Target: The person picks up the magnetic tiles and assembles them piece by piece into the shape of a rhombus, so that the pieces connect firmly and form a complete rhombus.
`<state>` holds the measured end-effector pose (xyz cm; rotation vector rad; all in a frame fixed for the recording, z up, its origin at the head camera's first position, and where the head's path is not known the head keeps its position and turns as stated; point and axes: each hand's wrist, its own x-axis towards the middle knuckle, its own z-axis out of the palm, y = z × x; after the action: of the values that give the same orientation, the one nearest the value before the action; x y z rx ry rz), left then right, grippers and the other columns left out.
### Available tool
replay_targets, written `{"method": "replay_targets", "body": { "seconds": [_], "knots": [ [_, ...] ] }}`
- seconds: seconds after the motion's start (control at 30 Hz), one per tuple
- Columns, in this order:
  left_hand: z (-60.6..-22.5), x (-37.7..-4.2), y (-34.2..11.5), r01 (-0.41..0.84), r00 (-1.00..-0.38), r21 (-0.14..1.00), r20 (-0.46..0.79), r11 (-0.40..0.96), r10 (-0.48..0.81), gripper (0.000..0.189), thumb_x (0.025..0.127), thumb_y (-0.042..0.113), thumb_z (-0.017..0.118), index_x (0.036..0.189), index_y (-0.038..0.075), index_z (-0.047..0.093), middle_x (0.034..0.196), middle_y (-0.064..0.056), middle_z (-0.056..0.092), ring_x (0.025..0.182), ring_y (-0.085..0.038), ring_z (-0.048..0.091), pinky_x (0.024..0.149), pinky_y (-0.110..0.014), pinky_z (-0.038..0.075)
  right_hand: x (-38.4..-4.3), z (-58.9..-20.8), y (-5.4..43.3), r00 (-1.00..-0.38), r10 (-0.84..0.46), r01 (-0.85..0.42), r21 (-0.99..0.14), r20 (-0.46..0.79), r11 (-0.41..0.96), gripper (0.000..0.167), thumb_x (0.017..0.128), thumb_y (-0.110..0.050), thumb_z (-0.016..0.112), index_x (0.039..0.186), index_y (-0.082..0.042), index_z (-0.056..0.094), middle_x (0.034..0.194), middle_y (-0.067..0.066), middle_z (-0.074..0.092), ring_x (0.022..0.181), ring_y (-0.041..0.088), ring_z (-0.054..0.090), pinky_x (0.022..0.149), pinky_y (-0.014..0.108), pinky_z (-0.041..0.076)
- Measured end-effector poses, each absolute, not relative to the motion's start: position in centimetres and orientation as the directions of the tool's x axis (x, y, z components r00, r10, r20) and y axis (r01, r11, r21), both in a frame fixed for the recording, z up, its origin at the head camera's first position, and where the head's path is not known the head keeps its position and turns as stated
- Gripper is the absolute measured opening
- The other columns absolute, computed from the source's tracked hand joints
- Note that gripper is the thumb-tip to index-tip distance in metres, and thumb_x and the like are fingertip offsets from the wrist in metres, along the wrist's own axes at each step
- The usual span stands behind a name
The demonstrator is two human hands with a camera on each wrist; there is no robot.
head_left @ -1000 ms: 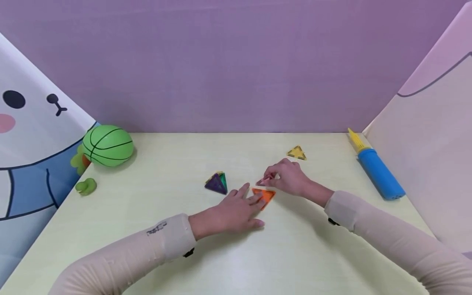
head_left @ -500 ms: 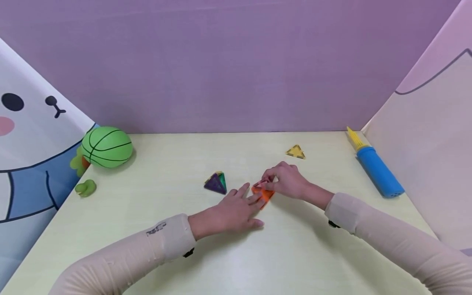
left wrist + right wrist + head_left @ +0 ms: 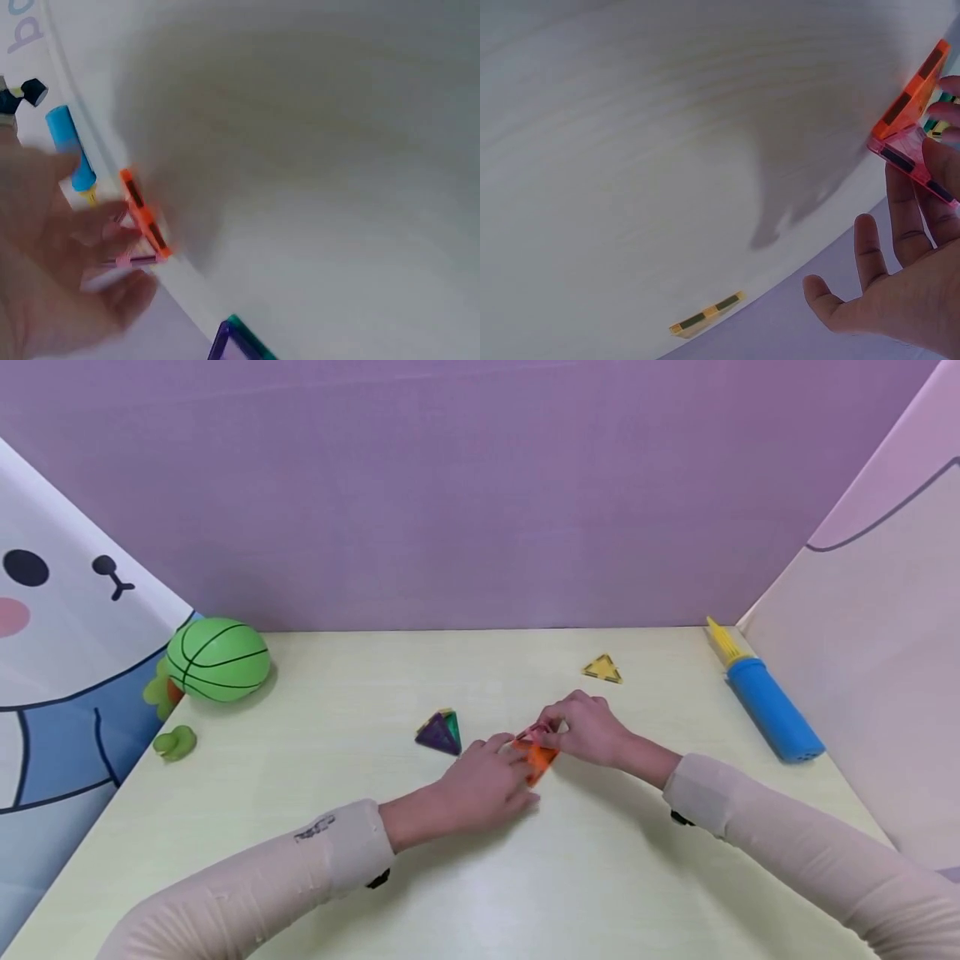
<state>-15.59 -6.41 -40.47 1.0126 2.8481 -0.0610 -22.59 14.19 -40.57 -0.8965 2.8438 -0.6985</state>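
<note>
An orange triangular magnetic tile (image 3: 543,763) lies on the table between the two hands. My left hand (image 3: 483,785) touches its left side with loosely extended fingers. Between thumb and fingers, my right hand (image 3: 588,731) pinches a pink triangular magnetic tile (image 3: 909,160). The pink tile is tilted up, its edge meeting an edge of the orange tile (image 3: 913,96) in the right wrist view. Fingers partly cover both tiles. In the left wrist view the left fingers are blurred beside the orange tile (image 3: 146,217).
Left of the hands stands a small pyramid of purple, green and yellow tiles (image 3: 439,735). A yellow triangular tile (image 3: 602,669) lies behind the right hand. A green ball (image 3: 217,660) and green toy duck (image 3: 175,742) are far left; a blue hand pump (image 3: 776,712) is far right.
My right hand has brought the pink tile from behind the orange tile to its edge and tilted it. The left fingers have drawn in slightly along the orange tile's left side.
</note>
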Motion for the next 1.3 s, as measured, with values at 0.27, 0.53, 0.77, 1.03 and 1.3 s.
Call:
{"method": "replay_targets", "body": {
  "seconds": [0.27, 0.53, 0.77, 1.03, 1.3],
  "knots": [
    [-40.8, -18.3, -5.5, 0.367, -0.927, 0.2, -0.009, 0.909, 0.376, 0.046, 0.096, 0.044, 0.065, 0.125, 0.008, 0.057, 0.104, -0.006, 0.063, 0.092, -0.023, 0.054, 0.077, -0.032, 0.05, -22.7, -40.8, 14.3, -0.804, -0.586, -0.564, -0.44, 0.102, 0.699, 0.002, 0.086, -0.021, 0.079, 0.087, -0.022, 0.077, 0.084, -0.013, 0.074, 0.082, 0.017, 0.057, 0.071, 0.038, 0.038],
    [-41.8, -20.1, -4.8, 0.325, -0.928, 0.296, -0.081, 0.898, 0.363, 0.033, 0.095, 0.042, 0.068, 0.112, 0.014, 0.063, 0.095, -0.002, 0.054, 0.089, -0.021, 0.045, 0.073, -0.03, 0.038, -22.7, -40.7, 14.6, -0.806, -0.587, -0.55, -0.457, 0.072, 0.699, 0.006, 0.087, -0.024, 0.078, 0.093, -0.023, 0.078, 0.09, -0.011, 0.075, 0.09, 0.021, 0.058, 0.075, 0.043, 0.041],
    [-42.1, -20.2, -4.8, 0.333, -0.928, 0.265, -0.077, 0.905, 0.365, 0.035, 0.094, 0.046, 0.068, 0.108, 0.014, 0.064, 0.092, -0.001, 0.053, 0.088, -0.021, 0.045, 0.072, -0.029, 0.037, -24.4, -38.6, 17.8, -0.794, -0.607, -0.547, -0.434, -0.002, 0.716, 0.034, 0.085, -0.009, 0.071, 0.119, -0.012, 0.071, 0.113, 0.006, 0.074, 0.113, 0.035, 0.055, 0.094, 0.064, 0.04],
    [-42.1, -19.5, -4.8, 0.329, -0.924, 0.226, -0.125, 0.917, 0.362, 0.039, 0.093, 0.051, 0.066, 0.104, 0.014, 0.062, 0.085, 0.001, 0.053, 0.082, -0.019, 0.048, 0.062, -0.027, 0.037, -29.8, -37.3, 22.8, -0.877, -0.467, -0.421, -0.29, -0.111, 0.859, 0.039, 0.093, -0.016, 0.066, 0.13, -0.005, 0.064, 0.127, 0.021, 0.064, 0.121, 0.052, 0.046, 0.092, 0.076, 0.036],
    [-42.3, -18.9, -4.7, 0.311, -0.932, 0.236, -0.114, 0.921, 0.344, 0.038, 0.093, 0.053, 0.066, 0.091, 0.017, 0.057, 0.081, 0.0, 0.051, 0.078, -0.018, 0.047, 0.059, -0.026, 0.033, -33.3, -38.7, 24.1, -0.899, -0.376, -0.321, -0.248, -0.223, 0.914, 0.058, 0.096, -0.033, 0.064, 0.143, -0.004, 0.052, 0.148, 0.032, 0.04, 0.134, 0.061, 0.025, 0.098, 0.078, 0.028]
  ]
}}
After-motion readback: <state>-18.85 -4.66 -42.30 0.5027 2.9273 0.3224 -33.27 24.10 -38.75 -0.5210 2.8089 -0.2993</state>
